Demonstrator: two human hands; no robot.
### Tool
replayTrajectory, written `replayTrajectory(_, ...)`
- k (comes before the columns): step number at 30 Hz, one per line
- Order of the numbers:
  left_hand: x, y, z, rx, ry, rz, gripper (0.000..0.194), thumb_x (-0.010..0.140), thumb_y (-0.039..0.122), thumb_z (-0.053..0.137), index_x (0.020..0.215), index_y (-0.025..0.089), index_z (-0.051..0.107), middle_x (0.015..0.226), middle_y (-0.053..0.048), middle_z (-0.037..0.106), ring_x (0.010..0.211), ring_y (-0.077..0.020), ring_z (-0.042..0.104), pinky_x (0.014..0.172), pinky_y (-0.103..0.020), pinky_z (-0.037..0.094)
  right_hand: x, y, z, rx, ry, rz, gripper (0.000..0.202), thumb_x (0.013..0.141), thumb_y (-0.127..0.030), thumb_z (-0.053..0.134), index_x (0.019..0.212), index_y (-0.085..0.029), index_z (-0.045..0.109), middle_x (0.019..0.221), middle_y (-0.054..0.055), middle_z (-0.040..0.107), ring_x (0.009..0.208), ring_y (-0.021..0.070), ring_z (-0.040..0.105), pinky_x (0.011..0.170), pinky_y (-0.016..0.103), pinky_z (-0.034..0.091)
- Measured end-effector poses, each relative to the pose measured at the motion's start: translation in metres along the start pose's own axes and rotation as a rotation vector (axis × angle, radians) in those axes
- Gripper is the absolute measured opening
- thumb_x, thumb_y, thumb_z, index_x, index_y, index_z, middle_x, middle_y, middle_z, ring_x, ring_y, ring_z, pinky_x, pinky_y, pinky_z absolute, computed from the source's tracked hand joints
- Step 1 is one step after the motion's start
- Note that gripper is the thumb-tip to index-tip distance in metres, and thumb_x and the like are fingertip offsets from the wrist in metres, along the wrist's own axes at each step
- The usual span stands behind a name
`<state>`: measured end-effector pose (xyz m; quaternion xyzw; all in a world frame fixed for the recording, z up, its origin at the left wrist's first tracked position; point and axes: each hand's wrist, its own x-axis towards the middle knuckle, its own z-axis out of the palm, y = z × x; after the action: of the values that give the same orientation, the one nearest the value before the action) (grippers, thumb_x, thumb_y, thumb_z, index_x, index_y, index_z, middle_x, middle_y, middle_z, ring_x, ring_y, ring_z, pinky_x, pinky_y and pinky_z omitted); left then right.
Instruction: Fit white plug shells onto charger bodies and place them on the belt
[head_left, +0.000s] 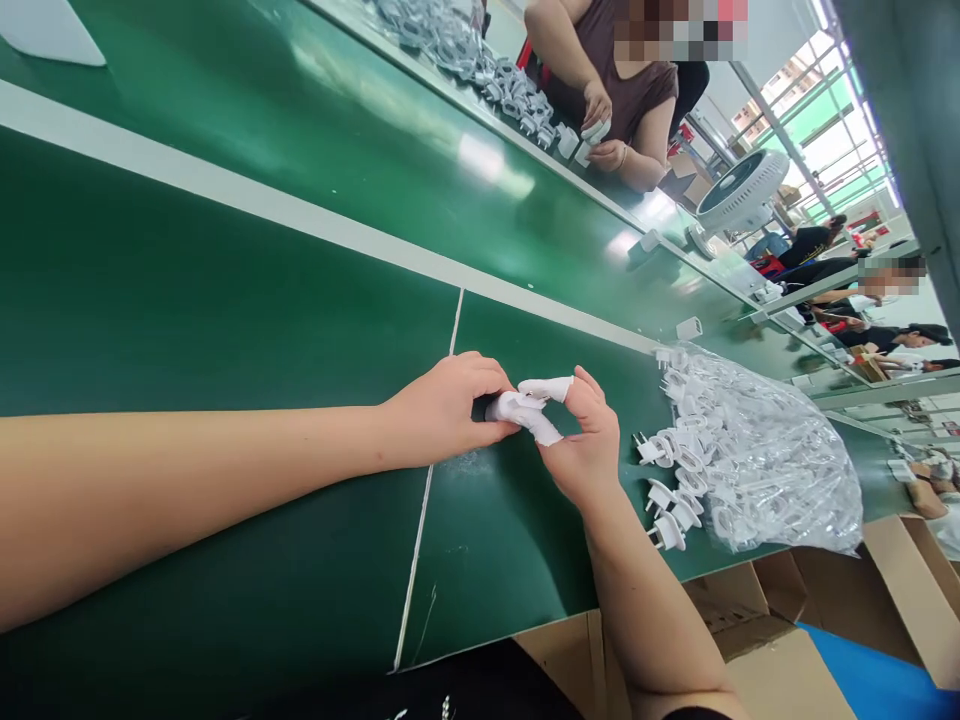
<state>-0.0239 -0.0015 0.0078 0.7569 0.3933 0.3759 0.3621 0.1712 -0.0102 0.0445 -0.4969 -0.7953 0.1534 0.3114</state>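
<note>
My left hand [457,405] reaches in from the left, its thumb and fingers closed on a small white plug piece [504,408]. Facing it, my right hand [589,430] has white coverings on its thumb and index finger. Those two covered fingertips meet at the same plug piece, where a bit of metal glints. Much of the piece is hidden by fingers, so its exact shape is unclear. Both hands are just above the green table [262,330]. To the right of my right hand, several loose white plugs with metal pins [671,515] lie on the table.
A clear plastic bag [780,460] full of white plug parts lies at the right. Open cardboard boxes [780,660] stand below the table's near edge. Across the table a person [622,110] handles white parts beside a long pile [480,65]. A fan [742,190] stands farther right.
</note>
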Motion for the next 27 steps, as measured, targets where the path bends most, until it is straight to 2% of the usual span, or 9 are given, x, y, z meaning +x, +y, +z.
replayTrajectory(4, -0.005, 0.006, -0.005, 0.102, 0.228, 0.156, 0.019, 0.088, 0.025, 0.066, 0.106, 0.021, 0.072, 0.111, -0.005, 0.074, 0.108, -0.0248, 0.064, 0.099, -0.042, 0.047, 0.001, 0.007, 0.000, 0.314, -0.053, 0.022, 0.072, 0.076, -0.045, 0.085, 0.140, -0.029, 0.054, 0.141, 0.008, 0.062, 0.126, 0.0251, 0.061, 0.112, 0.045, 0.048)
replayTrajectory(8, -0.006, 0.011, -0.010, 0.240, 0.382, 0.259, 0.023, 0.087, 0.018, 0.064, 0.108, 0.024, 0.073, 0.110, -0.004, 0.076, 0.113, -0.0261, 0.064, 0.107, -0.046, 0.039, 0.008, 0.019, -0.016, 0.178, 0.007, 0.026, 0.065, 0.078, -0.048, 0.082, 0.135, -0.028, 0.059, 0.141, 0.008, 0.061, 0.133, 0.0269, 0.055, 0.116, 0.046, 0.043)
replayTrajectory(10, -0.005, 0.011, -0.010, 0.207, 0.397, 0.172, 0.018, 0.087, 0.026, 0.068, 0.104, 0.026, 0.074, 0.108, -0.003, 0.077, 0.111, -0.0263, 0.064, 0.106, -0.046, 0.040, 0.014, 0.031, -0.028, 0.079, 0.058, 0.155, 0.059, 0.084, -0.051, 0.074, 0.135, -0.026, 0.060, 0.140, 0.009, 0.061, 0.132, 0.0282, 0.054, 0.113, 0.047, 0.045)
replayTrajectory(12, -0.001, 0.011, -0.011, 0.122, 0.375, -0.030, 0.021, 0.084, 0.038, 0.072, 0.101, 0.026, 0.076, 0.108, -0.003, 0.077, 0.110, -0.0273, 0.064, 0.102, -0.044, 0.044, 0.021, 0.046, -0.040, -0.111, 0.124, 0.375, 0.057, 0.090, -0.051, 0.064, 0.138, -0.020, 0.057, 0.143, 0.014, 0.056, 0.137, 0.0315, 0.050, 0.114, 0.049, 0.041)
replayTrajectory(15, 0.007, 0.009, -0.013, -0.026, 0.307, -0.402, 0.041, 0.077, 0.054, 0.074, 0.107, 0.027, 0.076, 0.112, -0.004, 0.076, 0.105, -0.0291, 0.066, 0.094, -0.043, 0.050, 0.029, 0.068, -0.055, -0.507, 0.075, 0.784, 0.073, 0.093, -0.051, 0.059, 0.151, -0.011, 0.041, 0.153, 0.023, 0.043, 0.150, 0.0428, 0.029, 0.123, 0.059, 0.019)
replayTrajectory(17, 0.013, 0.009, -0.015, -0.077, 0.268, -0.542, 0.053, 0.072, 0.061, 0.075, 0.114, 0.028, 0.074, 0.112, -0.003, 0.076, 0.100, -0.0292, 0.067, 0.089, -0.042, 0.052, 0.031, 0.079, -0.060, -0.619, 0.013, 0.972, 0.076, 0.094, -0.051, 0.056, 0.152, -0.007, 0.035, 0.156, 0.028, 0.037, 0.152, 0.0499, 0.017, 0.122, 0.066, 0.009)
replayTrajectory(21, 0.036, 0.005, -0.026, -0.025, 0.256, -0.540, 0.054, 0.070, 0.061, 0.077, 0.112, 0.026, 0.075, 0.106, -0.002, 0.077, 0.093, -0.0265, 0.068, 0.086, -0.039, 0.053, 0.032, 0.089, -0.059, -0.590, -0.030, 1.043, 0.068, 0.096, -0.048, 0.052, 0.147, -0.004, 0.041, 0.153, 0.028, 0.042, 0.148, 0.0496, 0.029, 0.120, 0.069, 0.009)
replayTrajectory(24, 0.068, -0.008, -0.048, 0.133, 0.388, -0.513, 0.044, 0.079, 0.048, 0.074, 0.114, 0.022, 0.073, 0.111, -0.004, 0.076, 0.096, -0.0249, 0.068, 0.089, -0.037, 0.052, 0.031, 0.087, -0.057, -0.577, -0.072, 1.001, 0.063, 0.098, -0.047, 0.050, 0.148, -0.011, 0.042, 0.154, 0.022, 0.044, 0.144, 0.0403, 0.038, 0.122, 0.062, 0.017)
replayTrajectory(27, 0.101, -0.032, -0.079, 0.313, 0.534, -0.512, 0.044, 0.086, 0.040, 0.069, 0.121, 0.014, 0.066, 0.123, -0.012, 0.071, 0.109, -0.0294, 0.064, 0.097, -0.043, 0.049, 0.031, 0.082, -0.062, -0.593, -0.061, 0.998, 0.067, 0.097, -0.051, 0.050, 0.152, -0.015, 0.037, 0.160, 0.022, 0.036, 0.151, 0.0420, 0.026, 0.121, 0.066, 0.017)
